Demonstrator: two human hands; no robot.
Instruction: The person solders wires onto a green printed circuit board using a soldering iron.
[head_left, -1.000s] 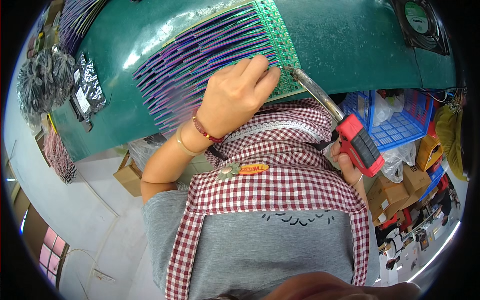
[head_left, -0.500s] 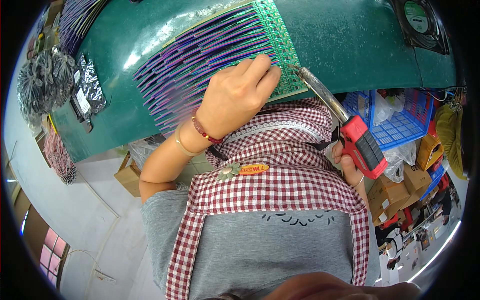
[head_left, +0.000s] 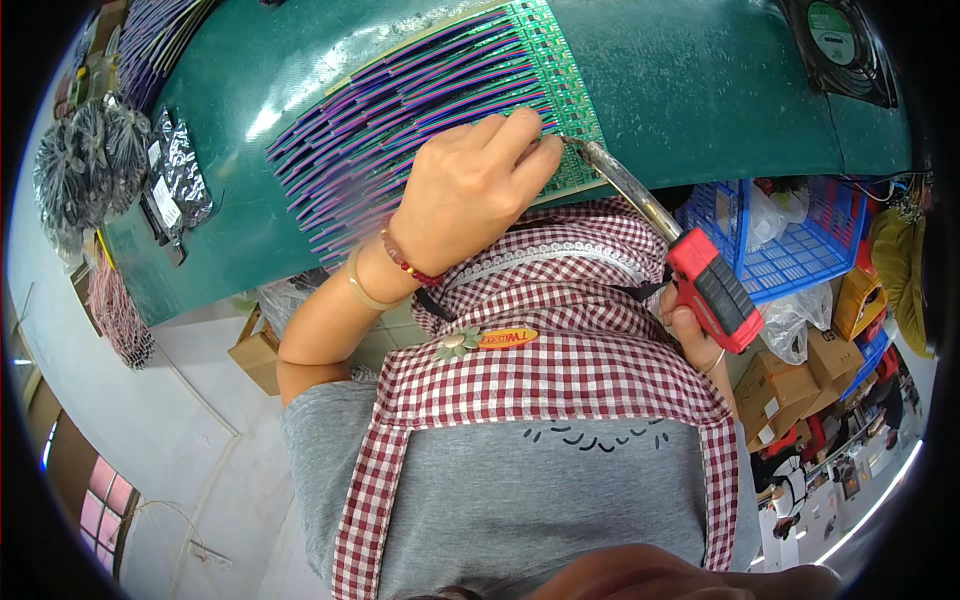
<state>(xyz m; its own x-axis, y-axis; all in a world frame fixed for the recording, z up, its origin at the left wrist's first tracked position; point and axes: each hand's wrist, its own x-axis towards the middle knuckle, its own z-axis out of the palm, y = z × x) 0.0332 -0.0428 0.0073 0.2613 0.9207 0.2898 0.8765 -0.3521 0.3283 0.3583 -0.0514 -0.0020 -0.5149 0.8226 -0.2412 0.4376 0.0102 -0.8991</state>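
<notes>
- The left hand (head_left: 475, 185) sits just above the middle of the frame, back of the hand upward, knuckles raised and fingers bent down toward the circuit board (head_left: 570, 100).
- Its fingers are drawn close together; their tips are mostly hidden, so I cannot tell whether they have hold of a wire.
- The left forearm (head_left: 325, 305) rises from the lower left, the elbow bent out to the side and the wrist angled toward the upper middle; a bead bracelet (head_left: 398, 258) and a pale bangle (head_left: 365, 288) circle it near the wrist.
- The right hand (head_left: 687, 325), right of the middle, is closed round the red and black handle of a soldering iron (head_left: 640, 197), partly hidden behind it; its arm is bent close to the body.
- The soldering iron slants from the handle up and left, its tip just beside the left hand's bent fingers, over the board; whether it touches is too small to tell.
- The circuit board, green, lies on the green counter (head_left: 690, 100) at the upper middle of the frame, near the counter's edge.
- Rows of purple, blue and red wires (head_left: 410, 105) fan from the board toward the left, running partly under the left hand.
- A checked apron (head_left: 550, 390) fills the lower middle.
</notes>
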